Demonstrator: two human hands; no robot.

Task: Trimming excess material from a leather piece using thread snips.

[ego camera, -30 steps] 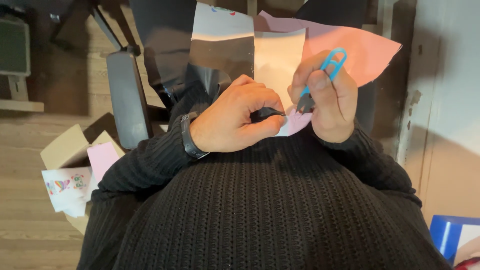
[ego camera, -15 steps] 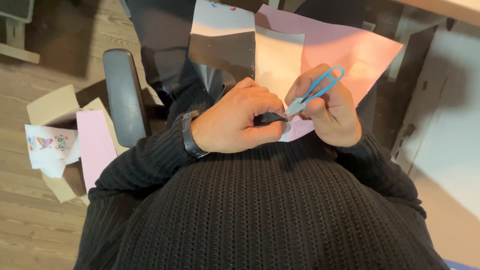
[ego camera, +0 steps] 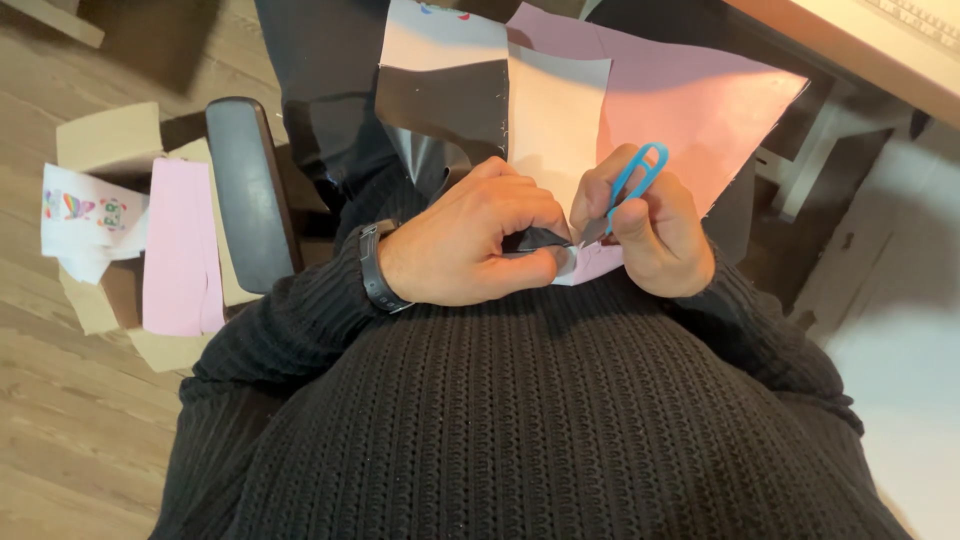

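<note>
Snipping: the right hand (ego camera: pixel 650 235) grips small blue-handled snips (ego camera: pixel 628 190), fingers closed round the loop, the blades meeting the near edge of the patchwork fabric (ego camera: pixel 560 110).
Left hand: the left hand (ego camera: pixel 480 245) is closed in a pinch on a dark fold of that fabric edge, just beside the blade tips, holding it taut against the black sweater (ego camera: pixel 520 420).
Change: over the last second the snips have tilted, so the blue loop now stands higher above the knuckles, and the two hands have drawn closer together at the seam; the view has also swung, showing more of the floor at left.
Meaning: judging by this, the cut at the pinched edge is under way rather than finished.
Fabric position: it lies across the lap, pink, cream and dark panels spreading away from the hands.
Surroundings: a black chair armrest (ego camera: pixel 250 190) at left; beyond it a cardboard box (ego camera: pixel 105 145) with pink cloth (ego camera: pixel 180 250) and a printed white piece (ego camera: pixel 85 215).
Wrist: a dark watch (ego camera: pixel 372 268) on the left arm.
</note>
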